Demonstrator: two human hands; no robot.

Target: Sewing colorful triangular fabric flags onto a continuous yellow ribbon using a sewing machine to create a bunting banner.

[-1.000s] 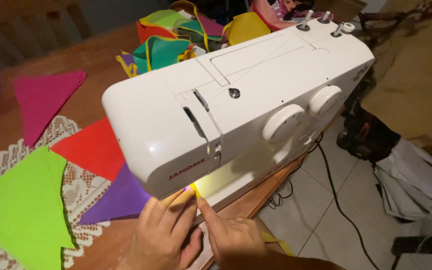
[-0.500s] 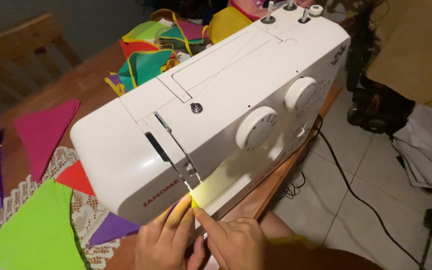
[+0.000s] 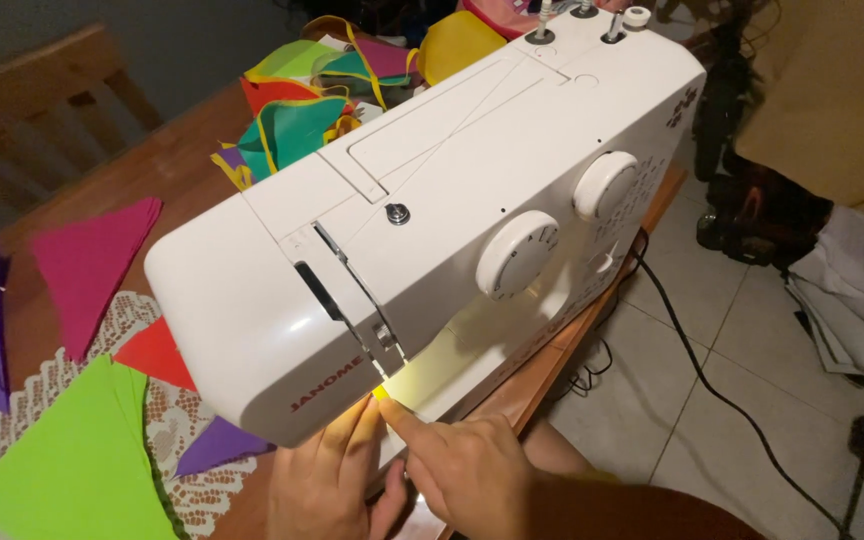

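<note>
The fingers (image 3: 392, 415) of both hands meet at a small yellow fabric strip (image 3: 384, 396) under the head of the white sewing machine (image 3: 432, 230). The right hand (image 3: 467, 470) stretches its forefinger flat along the strip, pressing it down; the left hand (image 3: 327, 480) lies beside it with fingers extended and close together, tips on the same strip. Neither hand pinches anything: both press flat. The strip lies on the lit machine bed, just at the needle area, mostly hidden by the machine head.

It looks thin, soft and light, likely to slide or wrinkle, so flat pressure just beside the needle seems the sensible hold.

Outward, the machine stands on a wooden counter (image 3: 167, 165). A green fabric triangle (image 3: 62, 460), a red one (image 3: 157, 352) and a purple one (image 3: 214, 445) lie on a lace mat (image 3: 167, 420) at left, a pink triangle (image 3: 87, 265) farther off. A heap of coloured bunting (image 3: 302, 110) sits behind the machine. A black cable (image 3: 722, 395) trails over the tiled floor.
</note>
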